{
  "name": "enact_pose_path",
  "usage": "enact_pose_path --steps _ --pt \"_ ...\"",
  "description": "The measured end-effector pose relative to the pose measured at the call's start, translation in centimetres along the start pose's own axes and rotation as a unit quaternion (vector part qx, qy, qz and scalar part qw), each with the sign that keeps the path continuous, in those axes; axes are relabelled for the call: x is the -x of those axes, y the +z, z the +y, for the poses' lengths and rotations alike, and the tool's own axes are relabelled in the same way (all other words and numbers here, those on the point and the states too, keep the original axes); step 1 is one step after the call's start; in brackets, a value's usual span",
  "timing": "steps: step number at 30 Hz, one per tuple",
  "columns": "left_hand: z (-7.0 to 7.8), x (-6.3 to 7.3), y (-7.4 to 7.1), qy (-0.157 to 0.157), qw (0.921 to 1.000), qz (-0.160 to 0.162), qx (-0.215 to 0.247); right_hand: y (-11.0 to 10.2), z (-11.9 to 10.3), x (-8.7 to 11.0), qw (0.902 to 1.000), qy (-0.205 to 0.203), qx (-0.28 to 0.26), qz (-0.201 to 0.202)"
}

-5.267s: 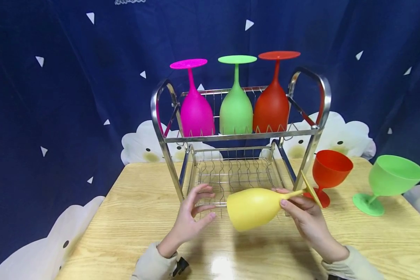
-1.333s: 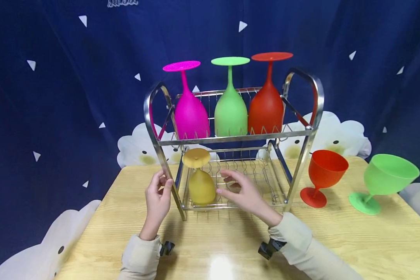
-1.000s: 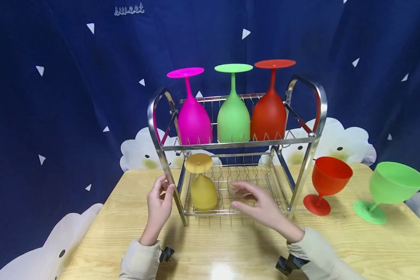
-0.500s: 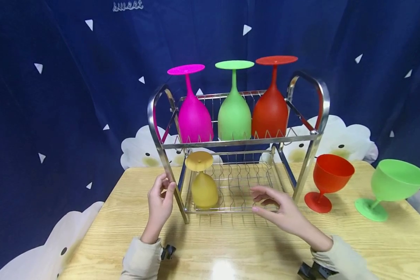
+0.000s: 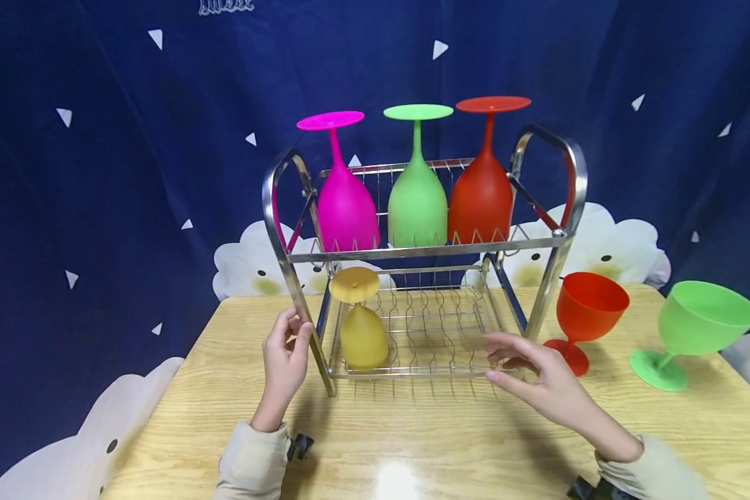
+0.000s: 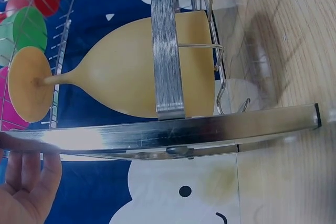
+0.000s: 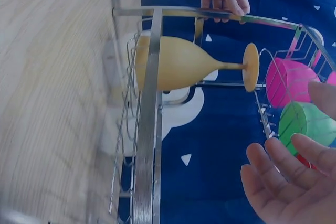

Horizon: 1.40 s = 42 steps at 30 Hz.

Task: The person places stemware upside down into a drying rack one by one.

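A yellow goblet (image 5: 364,337) stands upside down at the left end of the lower tier of a two-tier metal dish rack (image 5: 431,254). My left hand (image 5: 285,355) grips the rack's left front leg, fingers behind it in the left wrist view. Near the rack's right front corner hovers my right hand (image 5: 540,378), its fingers loosely bent with nothing between them. On the upper tier, a magenta goblet (image 5: 348,208), a light green goblet (image 5: 417,205) and a red goblet (image 5: 481,201) rest inverted in a row.
Right of the rack, a red goblet (image 5: 590,305) and a green goblet (image 5: 706,319) stand upright on the wooden table (image 5: 362,444). Behind the table hangs a dark blue curtain (image 5: 131,173) with white triangles and cloud figures.
The yellow goblet went from my right hand onto the lower tier, upside down. My right hand then drew away to the right. My left hand came to the rack leg and stays there.
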<state>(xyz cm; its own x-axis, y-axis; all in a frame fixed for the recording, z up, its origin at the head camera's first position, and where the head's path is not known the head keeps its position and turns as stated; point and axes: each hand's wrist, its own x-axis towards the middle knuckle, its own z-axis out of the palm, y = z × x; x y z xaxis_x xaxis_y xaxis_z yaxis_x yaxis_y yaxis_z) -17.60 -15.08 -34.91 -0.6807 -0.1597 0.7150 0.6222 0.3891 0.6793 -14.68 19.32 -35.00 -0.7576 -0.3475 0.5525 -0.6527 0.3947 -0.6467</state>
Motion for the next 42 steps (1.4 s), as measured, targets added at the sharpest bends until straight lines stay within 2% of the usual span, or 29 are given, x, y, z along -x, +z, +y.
enact_pose_path --steps 13,16,19,25,31,34,38,42 --pt "0.0 -0.1 0.0 -0.002 1.0000 0.000 0.001 -1.7 1.3 1.7 0.9989 0.022 0.004 0.040" --pt "0.0 0.3 -0.1 -0.004 1.0000 -0.001 0.000 -1.8 1.6 2.5 0.9977 0.038 0.017 0.054" --pt "0.0 0.9 -0.3 -0.002 1.0000 -0.004 -0.004 -2.0 2.0 3.3 0.9932 0.067 0.044 0.085" --pt "0.0 1.3 -0.4 -0.008 1.0000 -0.002 -0.006 -3.2 3.1 4.0 0.9741 0.138 0.095 0.152" --pt "0.1 1.2 -0.1 -0.008 1.0000 0.002 -0.001 -5.2 4.4 4.4 0.9547 0.177 0.119 0.207" --pt "0.2 0.9 0.0 -0.002 1.0000 0.004 0.001 -5.9 5.0 4.5 0.9393 0.212 0.139 0.231" --pt "0.0 0.5 0.0 0.007 0.9999 0.007 0.003 -6.2 5.9 4.1 0.9138 0.267 0.148 0.268" --pt "-1.6 0.4 0.1 0.006 0.9999 0.007 0.009 -6.4 7.1 3.7 0.8935 0.316 0.129 0.292"
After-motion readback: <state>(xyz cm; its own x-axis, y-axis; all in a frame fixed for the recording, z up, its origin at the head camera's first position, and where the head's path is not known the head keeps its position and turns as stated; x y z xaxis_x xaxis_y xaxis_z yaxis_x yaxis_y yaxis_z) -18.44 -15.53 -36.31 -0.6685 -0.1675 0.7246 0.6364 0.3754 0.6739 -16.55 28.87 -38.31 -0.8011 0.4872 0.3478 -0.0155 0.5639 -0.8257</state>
